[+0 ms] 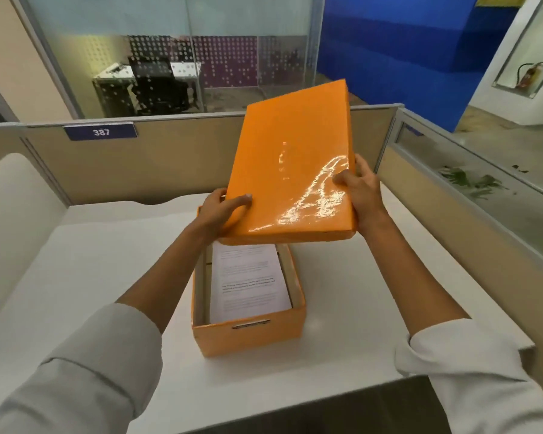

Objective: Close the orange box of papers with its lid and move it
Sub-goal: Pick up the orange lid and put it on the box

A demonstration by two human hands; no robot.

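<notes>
Left hand (221,208) and right hand (362,189) grip the lid (290,164) tilted above the open box (251,335), papers (248,280) inside.

white desk (91,270) | on it: open orange box (251,336)

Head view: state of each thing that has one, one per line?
Orange cardboard box: open, upright on the white desk.
Glossy orange lid: off the box, held tilted above its far end.
White printed papers: stacked inside the box, uncovered at the near end.
Left hand: gripping the lid's left edge.
Right hand: gripping the lid's right edge.
</notes>
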